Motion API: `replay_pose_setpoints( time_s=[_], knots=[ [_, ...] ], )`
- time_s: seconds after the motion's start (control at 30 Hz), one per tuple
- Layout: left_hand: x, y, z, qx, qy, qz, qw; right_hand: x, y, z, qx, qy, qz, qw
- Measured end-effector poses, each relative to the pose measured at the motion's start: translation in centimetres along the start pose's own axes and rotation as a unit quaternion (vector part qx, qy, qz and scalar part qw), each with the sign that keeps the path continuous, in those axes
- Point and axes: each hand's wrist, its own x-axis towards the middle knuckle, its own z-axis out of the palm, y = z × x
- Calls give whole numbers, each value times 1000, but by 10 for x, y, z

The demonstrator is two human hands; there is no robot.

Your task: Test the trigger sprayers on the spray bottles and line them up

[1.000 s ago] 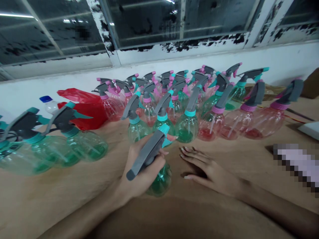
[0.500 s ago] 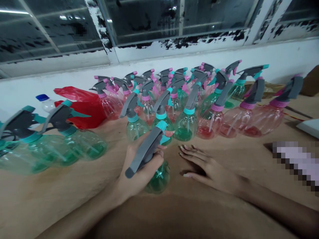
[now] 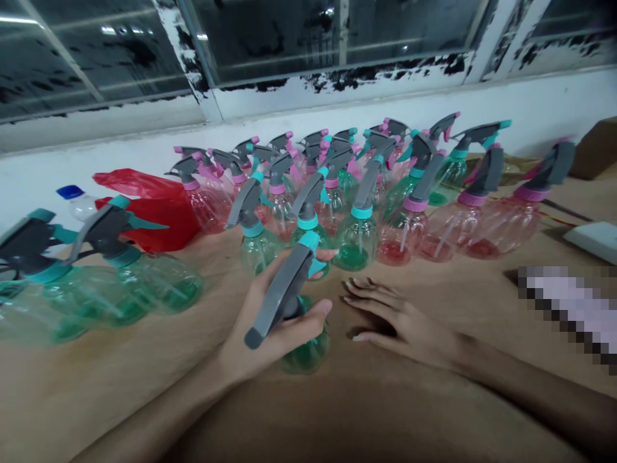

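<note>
A green spray bottle (image 3: 310, 350) with a grey head and turquoise nozzle stands upright on the table in front of me. My left hand (image 3: 260, 321) is around its neck, under the grey spray head (image 3: 282, 292), with the thumb stretched across the near side and a fingertip by the nozzle. Part of the fingers is hidden behind the head. To the right, my right hand (image 3: 393, 315) rests palm down on the tabletop, fingers extended, holding nothing. Just beyond the hands stand another green spray bottle (image 3: 355, 247) and a pink spray bottle (image 3: 400, 244).
Several more pink and green spray bottles crowd toward the wall. Green spray bottles (image 3: 159, 286) stand at left, near a red plastic bag (image 3: 164, 222) and a blue-capped bottle (image 3: 80, 202). On the right are a white object (image 3: 595, 241), a blurred-out patch and a brown box (image 3: 595, 151).
My left thumb has straightened out to the right, and the fingers once curled at the bottle's neck no longer show there. My right hand stays put. The view has shifted slightly.
</note>
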Motion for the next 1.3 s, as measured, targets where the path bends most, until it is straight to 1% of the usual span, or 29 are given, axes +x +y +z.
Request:
replay_pose_setpoints(
  time_s=[0.07,0.17,0.23,0.3,0.37,0.4,0.5,0.57,0.63,0.7,0.8,0.9,1.0,1.13,1.2,1.3],
  knots=[
    [0,1,0,1,-10,12,1000,2,-11,1,24,9,16,1000],
    [1,4,-1,-6,-32,24,999,11,-38,3,74,29,46,996],
    [-1,6,-1,-18,-35,35,999,21,-57,4,103,40,32,993],
    [-3,8,-1,-20,-25,56,998,33,-72,4,144,50,13,988],
    [-5,10,-2,-8,-33,67,997,41,-79,4,190,61,10,980],
    [-6,11,-3,-2,-47,63,997,43,-81,5,206,63,12,976],
    [-6,14,-8,-3,-89,55,994,45,-79,7,204,55,31,977],
    [-3,16,-11,4,-101,79,992,45,-77,9,176,47,42,982],
    [-1,18,-14,16,-116,109,987,46,-77,9,158,42,31,986],
    [1,18,-15,11,-128,123,984,48,-76,9,154,43,8,987],
    [2,14,-14,-45,-125,113,985,52,-75,10,152,53,-18,987],
    [1,5,-10,-98,-109,103,984,55,-73,16,161,81,-47,983],
    [0,-4,-8,-92,-88,94,987,56,-72,18,167,89,-67,980],
    [-1,-11,-8,-76,-86,89,989,55,-70,13,141,59,-56,987],
    [-1,-14,-8,-69,-83,84,991,53,-65,9,125,25,-51,991],
    [-3,-15,-8,-50,-72,80,993,45,-49,5,97,-33,-39,994]
  ],
)
